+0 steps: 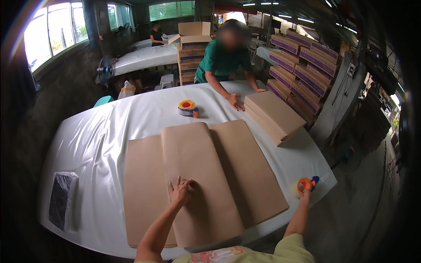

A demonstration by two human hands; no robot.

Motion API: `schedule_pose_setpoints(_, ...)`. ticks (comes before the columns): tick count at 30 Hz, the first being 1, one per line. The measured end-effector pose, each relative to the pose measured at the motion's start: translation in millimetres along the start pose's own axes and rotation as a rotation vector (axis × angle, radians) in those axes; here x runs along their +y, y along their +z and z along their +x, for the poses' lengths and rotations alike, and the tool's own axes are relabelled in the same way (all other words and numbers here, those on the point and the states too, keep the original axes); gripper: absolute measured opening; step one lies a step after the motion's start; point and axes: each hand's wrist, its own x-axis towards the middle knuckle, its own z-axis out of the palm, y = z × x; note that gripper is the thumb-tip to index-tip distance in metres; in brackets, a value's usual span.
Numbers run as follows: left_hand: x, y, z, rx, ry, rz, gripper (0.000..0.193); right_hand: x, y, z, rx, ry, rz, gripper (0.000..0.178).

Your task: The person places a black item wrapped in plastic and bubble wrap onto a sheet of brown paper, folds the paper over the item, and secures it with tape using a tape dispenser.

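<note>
A large brown kraft paper sheet (197,175), its middle part folded up and curved, lies over more flat brown sheets (144,175) in front of me. My left hand (181,191) presses on the folded part near its left edge, fingers spread. At the table's right corner, my right hand (303,191) has its fingers closed around a tape dispenser (312,182) with an orange hub and blue end. Its roll of clear tape rests close to the table top.
A white-covered table (96,144) bears another tape dispenser (187,108), a plastic-wrapped dark pack (62,199) and a stack of folded brown sheets (276,114). A co-worker in a green shirt (226,61) has both hands by that stack. Stacked cartons (298,70) stand behind.
</note>
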Motion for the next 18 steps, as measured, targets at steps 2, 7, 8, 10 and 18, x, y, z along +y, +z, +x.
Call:
schedule_pose_setpoints(2, -9, 1, 0, -0.005, 0.013, 0.011, 0.045, -25, -2, -26, 0.067, 0.285, 0.205, 0.054)
schedule_pose_setpoints(7, -10, 1, 6, -0.052, 0.194, 0.028, 0.051, -85, -38, -45, -0.077, 0.205, 0.697, 0.050)
schedule_pose_setpoints(8, -13, -2, 5, -0.078, 0.202, 0.030, 0.053, -88, -34, -62, -0.134, 0.144, 0.696, 0.049)
schedule_pose_setpoints(10, -21, -14, 3, -0.133, 0.217, 0.047, 0.057, -121, -8, -112, -0.224, 0.070, 0.698, 0.048)
schedule_pose_setpoints(18, -31, -19, 3, -0.120, 0.404, 0.045, 0.060, -157, 95, -217, -0.253, -0.203, 0.485, 0.063)
